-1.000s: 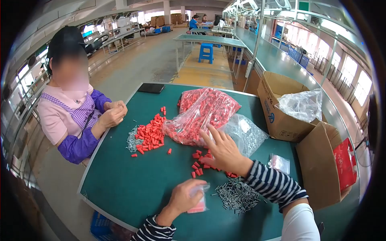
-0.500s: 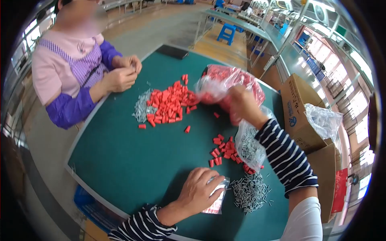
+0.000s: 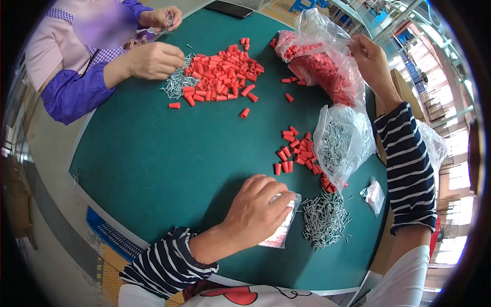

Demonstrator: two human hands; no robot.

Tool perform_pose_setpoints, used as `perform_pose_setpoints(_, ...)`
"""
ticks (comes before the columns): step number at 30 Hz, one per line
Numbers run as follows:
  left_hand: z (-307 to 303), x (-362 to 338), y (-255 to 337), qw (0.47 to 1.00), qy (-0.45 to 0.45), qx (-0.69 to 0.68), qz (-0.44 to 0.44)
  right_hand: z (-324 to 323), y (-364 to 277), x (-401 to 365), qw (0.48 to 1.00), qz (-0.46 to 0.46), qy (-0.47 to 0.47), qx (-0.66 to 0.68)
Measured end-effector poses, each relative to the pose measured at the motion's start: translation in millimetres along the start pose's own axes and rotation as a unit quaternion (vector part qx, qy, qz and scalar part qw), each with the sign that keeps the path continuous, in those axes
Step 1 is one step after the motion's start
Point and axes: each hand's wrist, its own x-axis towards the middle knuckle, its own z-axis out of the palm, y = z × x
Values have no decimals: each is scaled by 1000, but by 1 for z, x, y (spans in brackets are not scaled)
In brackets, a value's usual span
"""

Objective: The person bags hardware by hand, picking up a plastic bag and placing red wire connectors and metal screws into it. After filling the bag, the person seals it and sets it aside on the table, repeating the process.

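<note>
My left hand (image 3: pixel 260 211) rests low on the table with its fingers curled over a small clear plastic packet (image 3: pixel 280 236) showing white and red print. Much of that packet is hidden under my palm. At the far right, my right hand (image 3: pixel 369 60) grips the edge of a large clear plastic bag (image 3: pixel 327 69) filled with small red tapered caps. Just below it lies an opened clear bag (image 3: pixel 338 146) of small metal pins or screws. A loose pile of these metal pieces (image 3: pixel 325 220) is right of my left hand, with scattered red caps (image 3: pixel 297 148) above it.
Across the green table (image 3: pixel 153 169), a co-worker's hands (image 3: pixel 156 60) work beside a heap of red caps (image 3: pixel 220 77) and metal pieces (image 3: pixel 178 84). A black phone (image 3: pixel 228 9) lies at the far edge. Another small packet (image 3: pixel 375 196) is near the right edge, by cardboard boxes (image 3: pixel 404 92).
My right hand has moved from over the large bag to its right edge, and the plastic now stands pulled up. My left hand stays on the packet. The view has tilted downward.
</note>
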Motion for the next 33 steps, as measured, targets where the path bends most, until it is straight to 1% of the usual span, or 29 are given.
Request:
perform_pose_setpoints(2,-1,8,-8,1000,12,2,1,-3,4,4,1000,11,5,11)
perform_pose_setpoints(4,-4,33,-26,998,13,55,29,-3,3,5,999,37,11,17)
perform_pose_setpoints(5,-5,49,-38,996,12,81,44,-3,12,6,997,44,3,62)
perform_pose_setpoints(7,2,84,-64,991,42,111,59,-3,44,14,986,60,-9,152)
perform_pose_setpoints(8,3,103,-75,990,31,127,59,-3,64,20,982,45,-9,181)
perform_pose_setpoints(9,6,123,-86,988,20,143,59,-8,52,13,986,65,3,154)
perform_pose_setpoints(10,13,143,-98,985,6,162,56,-14,19,9,988,84,14,127)
perform_pose_setpoints(11,22,162,-109,982,-7,179,53,-15,-1,9,990,102,24,98)
perform_pose_setpoints(12,33,180,-118,980,-10,189,68,-12,0,10,981,110,40,156)
perform_pose_setpoints(14,55,213,-129,972,-10,211,101,-9,3,13,975,99,59,188)
perform_pose_setpoints(16,73,239,-133,965,-54,238,98,-9,14,16,969,86,71,220)
perform_pose_setpoints(18,90,261,-136,956,-91,265,90,-12,11,14,968,94,86,217)
perform_pose_setpoints(20,103,274,-144,945,-120,294,74,-17,4,13,967,109,90,210)
perform_pose_setpoints(22,112,278,-149,925,-112,352,89,-21,-1,13,967,135,84,200)
perform_pose_setpoints(25,119,280,-153,903,-100,407,91,-21,1,14,956,93,68,269)
perform_pose_setpoints(26,120,280,-154,898,-97,420,91,-22,0,13,958,117,81,247)
perform_pose_setpoints(29,99,277,-155,874,-134,466,34,-20,-9,10,951,136,98,260)
perform_pose_setpoints(30,80,278,-149,857,-195,477,0,-20,-9,8,952,127,106,258)
perform_pose_setpoints(31,71,274,-157,854,-160,495,-12,-19,-8,8,953,117,114,255)
perform_pose_setpoints(32,59,273,-167,851,-156,501,-25,-19,-8,7,954,105,122,253)
perform_pose_setpoints(33,50,273,-181,851,-160,500,-18,-19,-10,7,950,125,120,259)
